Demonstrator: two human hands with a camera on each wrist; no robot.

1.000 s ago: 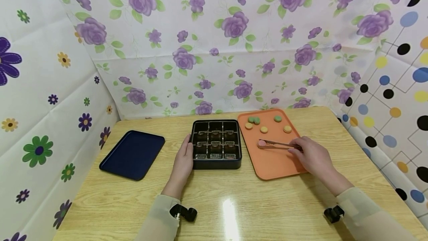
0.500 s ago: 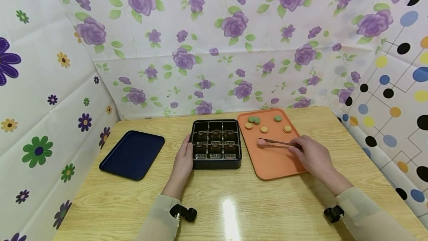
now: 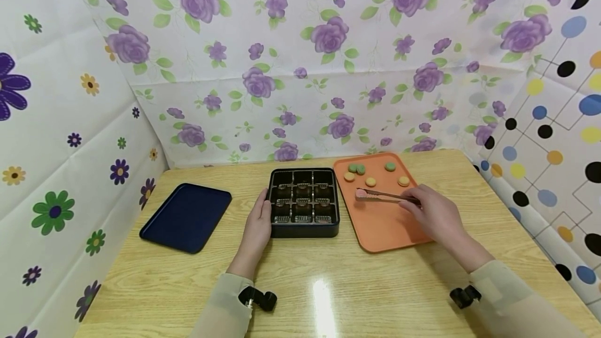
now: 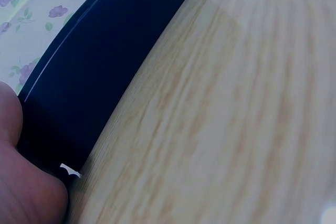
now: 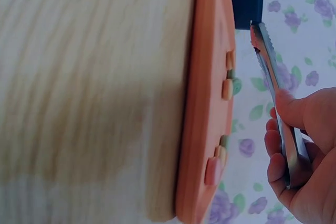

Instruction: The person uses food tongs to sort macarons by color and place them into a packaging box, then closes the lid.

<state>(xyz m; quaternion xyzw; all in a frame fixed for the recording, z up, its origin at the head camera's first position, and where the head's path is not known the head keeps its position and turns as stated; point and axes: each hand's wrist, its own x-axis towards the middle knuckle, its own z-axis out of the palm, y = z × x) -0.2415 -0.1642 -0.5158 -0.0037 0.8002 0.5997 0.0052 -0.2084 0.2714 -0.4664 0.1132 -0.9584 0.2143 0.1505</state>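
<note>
My right hand [image 3: 436, 214] grips metal tongs [image 3: 387, 196] by their handle end, fingers and thumb wrapped around it in the right wrist view. A small round pink macaron [image 3: 360, 194] is pinched between the tong tips, raised over the orange tray [image 3: 375, 233]. My left hand [image 3: 257, 220] lies along the left side of a dark box [image 3: 305, 231], fingers stretched out against its wall. The box has a clear divided insert [image 3: 302, 200] with several compartments, none holding a macaron. In the left wrist view, part of the hand [image 4: 31, 182] touches the box's corner.
Several green macarons [image 3: 390, 167] and yellow macarons [image 3: 370, 182] lie on the far half of the orange tray. A pink macaron [image 5: 212, 170] sits on it in the right wrist view. Left of the box lies a dark blue lid-like tray [image 3: 188, 218]. Patterned cloth surrounds the wooden table [image 3: 291, 286].
The tongs with the pink macaron have risen off the orange tray and shifted slightly left and away, with my right hand following. My left hand and the box have stayed still.
</note>
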